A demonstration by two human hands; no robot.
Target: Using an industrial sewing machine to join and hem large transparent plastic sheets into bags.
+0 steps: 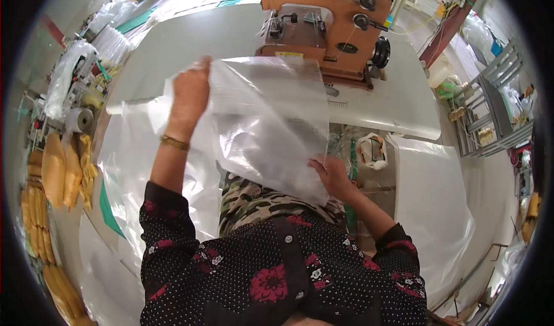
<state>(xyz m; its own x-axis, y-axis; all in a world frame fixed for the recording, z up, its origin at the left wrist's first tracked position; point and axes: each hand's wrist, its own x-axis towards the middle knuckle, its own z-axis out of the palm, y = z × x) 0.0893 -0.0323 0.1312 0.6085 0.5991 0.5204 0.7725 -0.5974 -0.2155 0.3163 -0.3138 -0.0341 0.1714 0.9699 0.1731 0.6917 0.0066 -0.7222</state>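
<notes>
A clear, shiny plastic sheet [265,124] stretches between my hands over the near edge of the pale worktable [184,43]. My left hand [193,89], raised higher and farther out, is closed on the sheet's upper left edge. Lower down, near my lap, my right hand [336,177] pinches the sheet's right edge. Just beyond the sheet stands an orange-brown industrial sewing machine [346,37], and the sheet's far edge lies in front of its base. Whether that edge touches the machine I cannot tell.
More clear plastic [138,170] drapes down at my left. A stack of whitish sheets [430,199] lies at my right, beside a small white bag [372,152]. Yellow bundles [55,170] stand far left; a grey metal rack [490,107] is on the right.
</notes>
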